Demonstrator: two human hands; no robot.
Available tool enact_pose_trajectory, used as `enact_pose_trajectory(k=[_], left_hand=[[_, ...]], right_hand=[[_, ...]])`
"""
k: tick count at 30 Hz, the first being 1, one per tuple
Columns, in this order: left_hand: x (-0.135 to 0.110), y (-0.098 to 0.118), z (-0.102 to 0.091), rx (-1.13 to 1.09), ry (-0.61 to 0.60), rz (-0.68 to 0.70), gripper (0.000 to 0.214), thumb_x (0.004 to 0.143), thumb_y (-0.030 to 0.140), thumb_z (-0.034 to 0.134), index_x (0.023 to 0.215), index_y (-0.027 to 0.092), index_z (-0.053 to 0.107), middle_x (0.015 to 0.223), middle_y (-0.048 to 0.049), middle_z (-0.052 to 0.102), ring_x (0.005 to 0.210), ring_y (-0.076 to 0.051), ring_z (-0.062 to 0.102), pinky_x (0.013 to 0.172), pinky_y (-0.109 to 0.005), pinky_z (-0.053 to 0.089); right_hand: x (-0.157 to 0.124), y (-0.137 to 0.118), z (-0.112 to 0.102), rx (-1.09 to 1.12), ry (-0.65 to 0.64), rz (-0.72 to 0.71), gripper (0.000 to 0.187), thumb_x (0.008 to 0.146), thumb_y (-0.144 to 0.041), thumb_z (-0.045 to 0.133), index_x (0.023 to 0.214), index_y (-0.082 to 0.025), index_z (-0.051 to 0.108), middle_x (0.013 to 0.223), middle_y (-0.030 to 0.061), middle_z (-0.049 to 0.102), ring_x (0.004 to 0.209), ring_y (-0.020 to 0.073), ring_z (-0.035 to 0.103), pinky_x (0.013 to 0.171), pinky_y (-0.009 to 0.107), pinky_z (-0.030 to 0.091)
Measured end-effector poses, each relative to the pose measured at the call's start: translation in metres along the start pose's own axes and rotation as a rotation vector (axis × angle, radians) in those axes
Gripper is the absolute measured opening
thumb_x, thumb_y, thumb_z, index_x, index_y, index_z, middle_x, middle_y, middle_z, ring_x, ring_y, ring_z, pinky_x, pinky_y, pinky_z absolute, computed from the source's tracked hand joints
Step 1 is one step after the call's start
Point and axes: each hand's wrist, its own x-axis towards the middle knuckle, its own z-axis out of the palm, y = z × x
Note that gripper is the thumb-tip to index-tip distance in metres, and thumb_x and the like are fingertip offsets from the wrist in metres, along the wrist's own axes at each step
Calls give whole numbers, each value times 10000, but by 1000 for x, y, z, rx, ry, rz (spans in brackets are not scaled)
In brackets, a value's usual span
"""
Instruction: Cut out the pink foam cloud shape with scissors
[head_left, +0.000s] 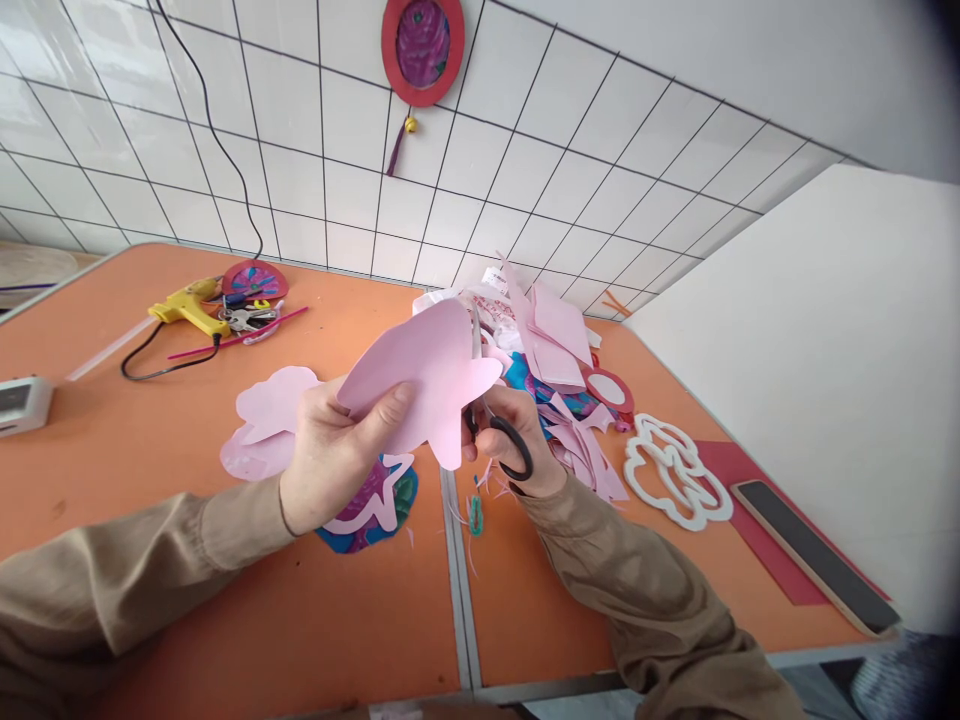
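My left hand (341,455) pinches a sheet of pink paper (420,370) between thumb and fingers, above the table's middle. Black-handled scissors (517,450) are gripped in my right hand (525,425), with their blades upright at the sheet's right edge, partly hidden by it. The sheet has a curved top edge and pointed tabs at its lower right. Beneath my left hand lie pink cloud-shaped pieces (262,420) and a blue and purple patterned piece (409,500) with a pink offcut on it.
A yellow glue gun (191,305) with a cord lies at the back left near keys (251,318). Pink scraps (585,450) and folded pink sheets (551,330) pile up behind my right hand. White cloud-shaped outlines (675,475) and a phone (814,555) lie at the right.
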Motion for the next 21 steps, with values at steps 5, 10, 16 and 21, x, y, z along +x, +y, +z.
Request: enact_pose_trajectory(k=[5,10,16,21], left_hand=[[-2,0,2,-25,1,-14,304,774,358,772,560,175,658,539,4,578,503,-123,514,427,-229,461],[-4,-2,3,-42,6,-45,309,772,373,776,560,174,671,551,-4,603,515,-128,534,436,-229,477],[-5,0,5,-66,-9,-70,281,770,397,777,607,180,705,596,-17,657,541,-150,583,463,-252,512],[-7,-1,7,-75,-11,-57,270,776,393,768,622,178,713,603,-19,674,558,-154,598,483,-252,524]], right_hand=[[0,1,2,-5,17,-6,431,765,-612,741,740,-200,618,555,-15,553,442,118,472,439,294,340],[-1,0,4,-15,4,-40,430,800,-609,708,721,-200,603,539,-16,538,437,117,456,433,291,312],[-1,8,5,-10,35,-52,443,787,-619,713,718,-202,581,545,-15,543,454,120,445,445,290,317],[-3,14,5,32,34,-12,460,764,-653,713,728,-212,591,542,1,578,459,143,481,444,308,342]])
